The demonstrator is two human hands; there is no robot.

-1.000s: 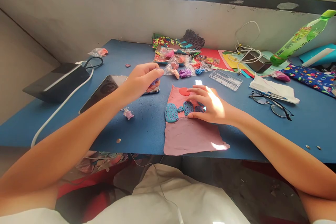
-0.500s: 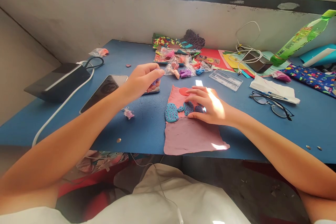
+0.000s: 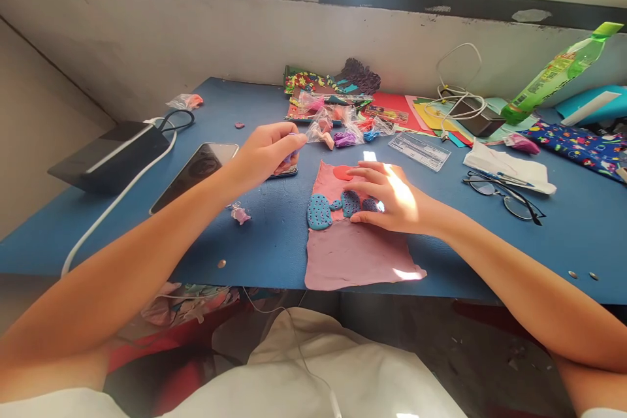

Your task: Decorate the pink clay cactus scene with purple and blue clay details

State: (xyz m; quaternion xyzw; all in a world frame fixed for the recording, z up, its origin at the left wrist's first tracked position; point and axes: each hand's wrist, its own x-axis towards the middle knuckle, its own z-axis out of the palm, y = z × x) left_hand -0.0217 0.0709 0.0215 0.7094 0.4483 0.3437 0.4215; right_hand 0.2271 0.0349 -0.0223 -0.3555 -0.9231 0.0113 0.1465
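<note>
My left hand [image 3: 274, 149] is closed over a small purple-blue lump that looks like modelling clay [image 3: 292, 157], mostly hidden by the fingers. It hovers above the table near a dark phone [image 3: 287, 170]. My right hand [image 3: 386, 196] lies with fingers apart on a flat clay picture [image 3: 360, 258], pink on top and mauve below. On the picture are a red disc [image 3: 342, 172] near the right fingertips and blue clay shapes with dark dots [image 3: 319, 211]. That hand partly covers the shapes on the right.
A tablet [image 3: 193, 173] and a small pink charm [image 3: 240, 213] lie left. Behind are bagged clay pieces [image 3: 345, 138], a clear ruler [image 3: 420, 151] and coloured papers [image 3: 426, 115]. Glasses [image 3: 504, 196], a tissue [image 3: 509, 166] and a tilted green bottle [image 3: 553, 78] are on the right.
The view has shifted very slightly. Both hands stay in nearly the same place, the left still closed and the right still resting on the clay picture.
</note>
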